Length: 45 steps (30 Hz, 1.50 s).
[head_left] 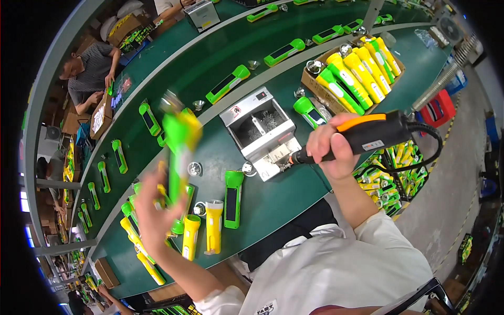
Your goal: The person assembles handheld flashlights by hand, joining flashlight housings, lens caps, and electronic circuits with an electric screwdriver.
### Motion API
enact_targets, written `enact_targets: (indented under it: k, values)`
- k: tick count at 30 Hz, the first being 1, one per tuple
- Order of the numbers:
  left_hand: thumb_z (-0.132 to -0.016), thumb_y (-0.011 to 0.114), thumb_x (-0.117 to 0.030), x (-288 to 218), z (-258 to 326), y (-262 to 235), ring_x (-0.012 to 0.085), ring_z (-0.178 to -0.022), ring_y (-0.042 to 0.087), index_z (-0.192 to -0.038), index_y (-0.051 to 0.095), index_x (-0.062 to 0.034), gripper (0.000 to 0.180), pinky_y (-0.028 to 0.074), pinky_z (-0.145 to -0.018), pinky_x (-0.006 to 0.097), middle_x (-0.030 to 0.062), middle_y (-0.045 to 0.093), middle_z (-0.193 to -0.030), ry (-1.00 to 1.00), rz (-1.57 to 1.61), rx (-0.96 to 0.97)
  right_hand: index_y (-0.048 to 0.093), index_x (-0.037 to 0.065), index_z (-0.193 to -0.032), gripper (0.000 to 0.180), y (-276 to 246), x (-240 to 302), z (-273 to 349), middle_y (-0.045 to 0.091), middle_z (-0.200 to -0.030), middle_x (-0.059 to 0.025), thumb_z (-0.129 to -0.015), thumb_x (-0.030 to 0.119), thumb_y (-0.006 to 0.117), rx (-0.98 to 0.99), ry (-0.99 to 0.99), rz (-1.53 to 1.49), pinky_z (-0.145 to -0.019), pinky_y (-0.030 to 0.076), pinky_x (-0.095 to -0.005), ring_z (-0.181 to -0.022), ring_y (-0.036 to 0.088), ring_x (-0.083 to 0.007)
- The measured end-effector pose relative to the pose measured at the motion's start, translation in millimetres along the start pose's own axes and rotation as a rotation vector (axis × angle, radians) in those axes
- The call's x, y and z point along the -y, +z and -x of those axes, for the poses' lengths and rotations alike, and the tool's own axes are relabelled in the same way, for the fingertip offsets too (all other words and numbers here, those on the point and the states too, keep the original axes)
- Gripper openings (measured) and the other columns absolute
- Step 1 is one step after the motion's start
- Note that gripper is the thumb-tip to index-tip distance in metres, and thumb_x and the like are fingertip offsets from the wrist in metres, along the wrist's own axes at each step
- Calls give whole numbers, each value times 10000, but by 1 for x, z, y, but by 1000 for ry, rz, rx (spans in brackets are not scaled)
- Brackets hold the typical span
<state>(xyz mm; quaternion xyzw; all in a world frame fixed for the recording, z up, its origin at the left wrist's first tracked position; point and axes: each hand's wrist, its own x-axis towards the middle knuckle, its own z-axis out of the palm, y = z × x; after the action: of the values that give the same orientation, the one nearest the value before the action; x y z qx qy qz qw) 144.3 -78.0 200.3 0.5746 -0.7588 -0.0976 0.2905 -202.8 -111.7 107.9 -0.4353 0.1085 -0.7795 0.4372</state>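
Currently | left hand (152, 207) clenched round the lower end of a green-and-yellow flashlight (178, 152), raised above the green bench (273, 194) (blurred) | right hand (331, 144) gripping an orange-black electric screwdriver (367, 135) beside the grey screw feeder (261, 131) | flashlight likely light, rigid plastic, smooth; best held mid-body.

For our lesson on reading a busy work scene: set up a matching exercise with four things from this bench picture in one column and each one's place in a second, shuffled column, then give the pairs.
Things
1. electric screwdriver
2. blurred green and yellow flashlight
3. cardboard box of flashlights
4. grey metal machine

Places
A. on the green table, between the two hands
B. in the left hand
C. at the table's far right
D. in the right hand

Pairs: 1-D, 2-B, 3-C, 4-A
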Motion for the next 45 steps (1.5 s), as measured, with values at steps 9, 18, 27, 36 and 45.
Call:
enact_targets:
  k: [9, 18, 27, 36, 45]
  values:
    - [-663, 876, -196, -53, 130, 103, 259, -770, 646, -1293, 673, -91, 670, 542, -652, 389, 81, 624, -887, 120, -35, 327, 493, -13, -1189, 279, 12, -16, 18, 566, -713, -72, -936, -28, 611, 132, 37, 79, -501, 484, -296, -542, 540, -132]
    - [-750, 834, -120, -48, 121, 180, 267, -936, 659, -1305, 641, -53, 591, 571, -778, 375, 100, 673, -1117, 167, -49, 152, 584, -11, -1032, 186, 55, -14, -6, 585, -704, -35, -881, -21, 693, 173, 242, 485, -443, 441, -251, -490, 556, -97]
    - [-782, 860, -90, -43, 122, 207, 310, -975, 703, -1376, 556, -15, 672, 586, -834, 396, 164, 685, -1159, -142, 426, -6, 571, -28, -1032, 183, 54, -12, -7, 574, -637, -43, -903, 36, 684, 137, 388, 327, -435, 441, -260, -456, 530, -101]
    - [-769, 881, -125, -52, 108, 224, 342, -1028, 701, -1235, 481, 21, 631, 575, -878, 398, 196, 684, -1169, -260, 599, -10, 492, -44, -1159, 271, 54, -23, 47, 546, -607, -52, -918, -12, 612, 291, 377, 441, -471, 436, -263, -470, 520, -114]
    - [-768, 889, -156, -47, 109, 228, 345, -1011, 712, -1285, 427, 20, 715, 586, -859, 394, 198, 688, -1151, -259, 590, -9, 470, -12, -1173, 284, 47, -39, 59, 548, -662, -54, -913, -40, 581, 265, 329, 432, -495, 459, -271, -488, 516, -111]
